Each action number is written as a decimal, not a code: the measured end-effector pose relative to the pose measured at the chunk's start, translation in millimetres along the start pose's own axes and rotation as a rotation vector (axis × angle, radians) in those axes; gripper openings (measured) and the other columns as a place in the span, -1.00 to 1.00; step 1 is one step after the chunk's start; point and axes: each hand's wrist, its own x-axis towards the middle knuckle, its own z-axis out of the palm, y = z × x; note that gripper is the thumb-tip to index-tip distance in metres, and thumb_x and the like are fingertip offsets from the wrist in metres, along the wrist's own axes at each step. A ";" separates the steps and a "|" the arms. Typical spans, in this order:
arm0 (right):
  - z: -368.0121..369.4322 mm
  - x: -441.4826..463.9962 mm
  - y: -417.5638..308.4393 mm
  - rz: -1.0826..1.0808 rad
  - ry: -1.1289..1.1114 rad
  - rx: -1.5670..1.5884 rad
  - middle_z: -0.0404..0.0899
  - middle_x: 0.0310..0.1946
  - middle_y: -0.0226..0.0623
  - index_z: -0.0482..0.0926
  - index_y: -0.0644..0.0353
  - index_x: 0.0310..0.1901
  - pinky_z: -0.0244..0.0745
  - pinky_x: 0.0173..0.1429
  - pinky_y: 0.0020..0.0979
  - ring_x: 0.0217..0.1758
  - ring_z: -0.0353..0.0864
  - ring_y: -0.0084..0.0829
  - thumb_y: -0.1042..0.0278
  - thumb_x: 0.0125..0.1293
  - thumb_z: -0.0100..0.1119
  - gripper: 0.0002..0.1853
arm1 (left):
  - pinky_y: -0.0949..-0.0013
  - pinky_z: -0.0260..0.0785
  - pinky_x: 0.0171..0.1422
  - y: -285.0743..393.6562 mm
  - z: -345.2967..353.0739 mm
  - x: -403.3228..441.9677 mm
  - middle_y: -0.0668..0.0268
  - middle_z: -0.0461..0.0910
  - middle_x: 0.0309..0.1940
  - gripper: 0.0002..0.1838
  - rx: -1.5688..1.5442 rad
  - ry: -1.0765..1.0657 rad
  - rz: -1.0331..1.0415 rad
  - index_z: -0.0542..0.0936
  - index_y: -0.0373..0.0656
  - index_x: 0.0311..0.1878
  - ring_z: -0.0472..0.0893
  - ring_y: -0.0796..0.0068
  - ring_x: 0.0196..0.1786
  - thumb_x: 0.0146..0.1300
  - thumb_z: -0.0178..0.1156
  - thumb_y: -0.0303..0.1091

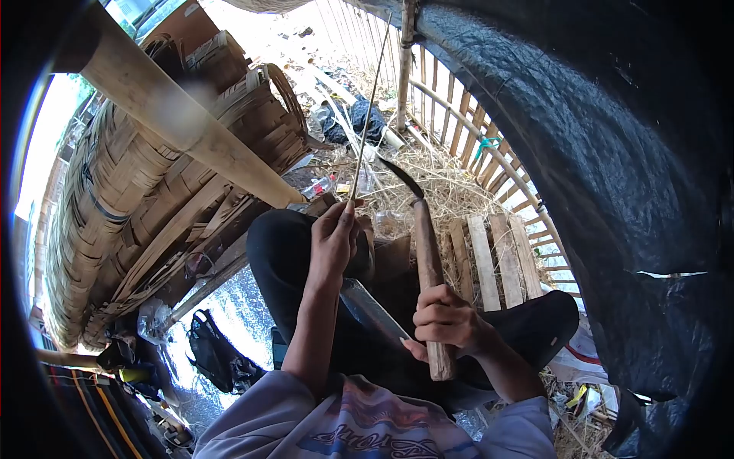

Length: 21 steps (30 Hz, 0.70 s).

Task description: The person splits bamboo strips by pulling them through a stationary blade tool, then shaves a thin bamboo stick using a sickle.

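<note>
My left hand point(336, 237) is closed around the lower end of a thin bamboo strip point(371, 103), which points up and away from me. My right hand point(447, 325) grips the wooden handle point(428, 252) of a sickle, held nearly upright. The sickle's dark curved blade point(404, 177) bends to the left, close to the strip; whether they touch I cannot tell. Between my forearms, a flat, greyish, blade-like piece point(375, 310) lies slanted over my lap, its lower end near my right thumb.
Rolled woven bamboo mats point(115, 183) and a thick bamboo pole point(183, 122) fill the left side. A dark tarp point(566, 138) hangs at the right beside a slatted bamboo fence point(466, 126). Ahead lie wooden slats point(485, 252), dry straw point(436, 172) and a black bag point(355, 122).
</note>
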 end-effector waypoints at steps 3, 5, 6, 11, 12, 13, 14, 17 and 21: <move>-9.2 5.9 -10.2 -0.044 0.026 -0.029 0.51 -0.40 -0.49 0.49 0.06 -0.48 0.47 -0.23 -0.43 -0.26 0.49 -0.37 0.50 -0.11 0.45 -0.74 | 0.66 -0.07 -0.61 -4.1 -1.4 1.9 0.56 0.25 -0.59 -0.67 -0.010 0.010 0.007 0.53 -0.25 0.07 0.12 0.84 -0.65 0.46 0.02 -0.21; -7.6 7.9 -15.4 -0.091 -0.013 0.118 0.52 -0.40 -0.50 0.50 0.04 -0.47 0.48 -0.23 -0.43 -0.25 0.51 -0.38 0.47 -0.10 0.46 -0.75 | 0.67 -0.07 -0.62 -5.9 0.6 3.2 0.55 0.27 -0.58 -0.68 0.006 0.009 0.008 0.53 -0.25 0.07 0.13 0.84 -0.65 0.46 0.01 -0.22; -4.9 8.2 -15.7 -0.089 -0.010 0.118 0.52 -0.40 -0.50 0.50 0.04 -0.47 0.48 -0.23 -0.43 -0.25 0.51 -0.38 0.47 -0.10 0.46 -0.75 | 0.67 -0.07 -0.62 -6.4 1.2 3.1 0.55 0.27 -0.58 -0.68 0.009 0.008 0.007 0.53 -0.25 0.07 0.13 0.84 -0.65 0.46 0.01 -0.22; 3.5 6.5 -14.1 -0.140 -0.068 0.200 0.52 -0.39 -0.53 0.52 0.02 -0.46 0.50 -0.21 -0.39 -0.22 0.55 -0.40 0.47 -0.11 0.46 -0.75 | 0.68 -0.02 -0.62 -8.1 1.3 2.0 0.56 0.33 -0.62 -0.69 0.014 -0.002 0.001 0.55 -0.21 0.08 0.20 0.86 -0.65 0.46 0.01 -0.22; 4.2 5.6 -13.3 -0.141 -0.066 0.189 0.52 -0.39 -0.53 0.52 0.02 -0.46 0.50 -0.21 -0.37 -0.22 0.55 -0.40 0.47 -0.11 0.46 -0.75 | 0.68 -0.02 -0.62 -9.2 1.4 2.1 0.56 0.33 -0.62 -0.69 0.014 -0.002 0.000 0.55 -0.21 0.08 0.20 0.86 -0.65 0.46 0.01 -0.22; 2.2 6.2 -11.0 -0.125 -0.060 0.166 0.52 -0.38 -0.52 0.51 0.04 -0.46 0.50 -0.20 -0.36 -0.21 0.54 -0.39 0.46 -0.10 0.47 -0.75 | 0.67 -0.02 -0.62 -11.6 1.9 1.7 0.57 0.31 -0.63 -0.70 0.005 -0.039 0.002 0.55 -0.21 0.07 0.19 0.86 -0.65 0.46 0.01 -0.22; 0.1 6.3 -9.1 -0.119 -0.055 0.163 0.52 -0.38 -0.52 0.51 0.04 -0.46 0.50 -0.20 -0.36 -0.21 0.54 -0.39 0.46 -0.10 0.47 -0.75 | 0.67 -0.03 -0.61 -13.5 3.2 1.2 0.58 0.29 -0.64 -0.70 -0.004 -0.080 0.003 0.56 -0.21 0.06 0.19 0.86 -0.65 0.46 0.01 -0.22; -4.8 4.0 -8.7 -0.068 -0.030 0.170 0.52 -0.36 -0.52 0.51 0.05 -0.44 0.50 -0.16 -0.33 -0.20 0.53 -0.37 0.44 -0.11 0.49 -0.73 | 0.66 -0.07 -0.61 -10.2 10.2 -1.0 0.59 0.25 -0.65 -0.70 0.003 -0.063 -0.031 0.57 -0.22 0.04 0.16 0.86 -0.65 0.47 0.01 -0.22; -3.3 4.7 -10.3 -0.113 -0.108 0.187 0.52 -0.37 -0.53 0.51 0.06 -0.44 0.50 -0.14 -0.25 -0.20 0.53 -0.37 0.46 -0.08 0.46 -0.75 | 0.66 -0.11 -0.61 -10.7 9.2 1.7 0.60 0.21 -0.62 -0.66 0.064 -0.045 -0.004 0.52 -0.25 0.10 0.09 0.85 -0.65 0.47 -0.01 -0.19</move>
